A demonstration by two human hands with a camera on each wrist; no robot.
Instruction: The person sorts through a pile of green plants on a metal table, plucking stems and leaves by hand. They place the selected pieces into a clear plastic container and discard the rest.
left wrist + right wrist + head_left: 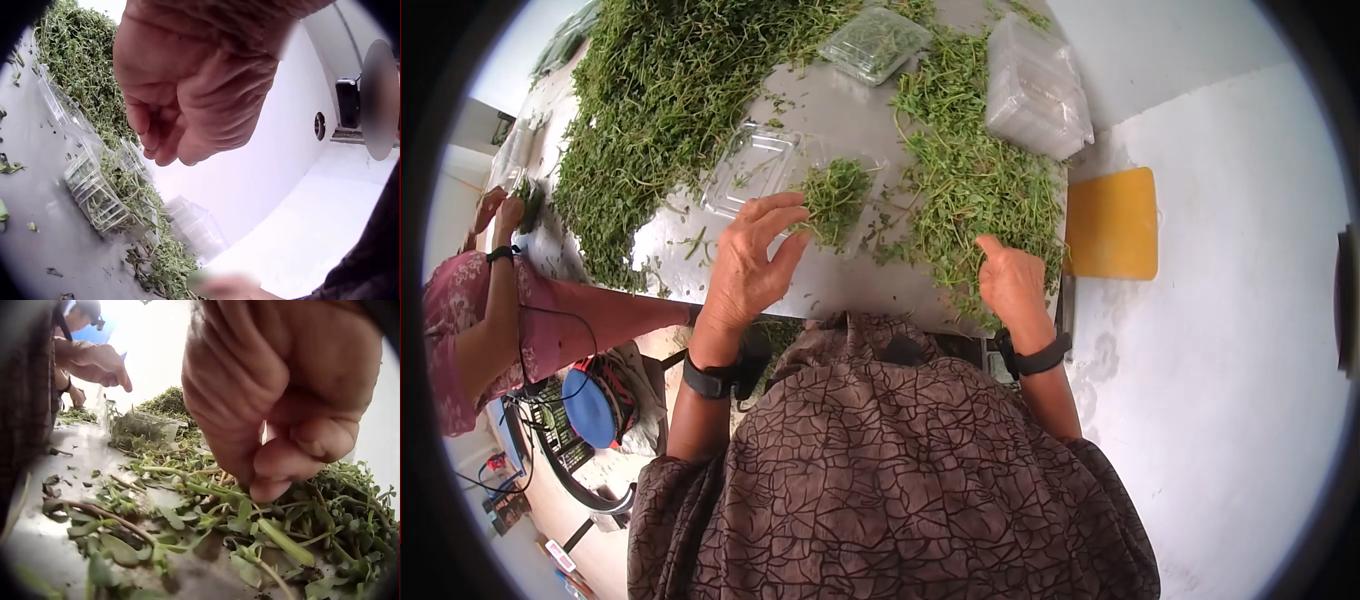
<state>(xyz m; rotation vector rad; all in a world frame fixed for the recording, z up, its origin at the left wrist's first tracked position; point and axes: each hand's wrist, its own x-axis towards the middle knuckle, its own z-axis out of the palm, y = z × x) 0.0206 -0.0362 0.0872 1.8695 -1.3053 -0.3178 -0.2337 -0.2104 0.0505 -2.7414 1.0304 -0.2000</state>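
Observation:
My left hand [752, 255] hovers beside an open clear plastic clamshell box [750, 170], its fingers loosely bent and nothing between them. Cut purslane [838, 200] fills one half of that box; the other half, the lid, lies folded back to the left. In the right wrist view my right hand [281, 394] has thumb and forefinger pinched together on purslane stems [215, 487]. These stems belong to the loose purslane pile [980, 180] on the right of the metal table [800, 100]. The tips of the pinching fingers are partly hidden among leaves.
A far larger purslane heap [660, 100] covers the table's left and back. One closed filled box [875, 45] stands at the back, and stacked empty boxes [1040, 90] at the right. Another person's hands [500, 215] work at the left edge. A yellow board [1115, 223] adjoins the white wall.

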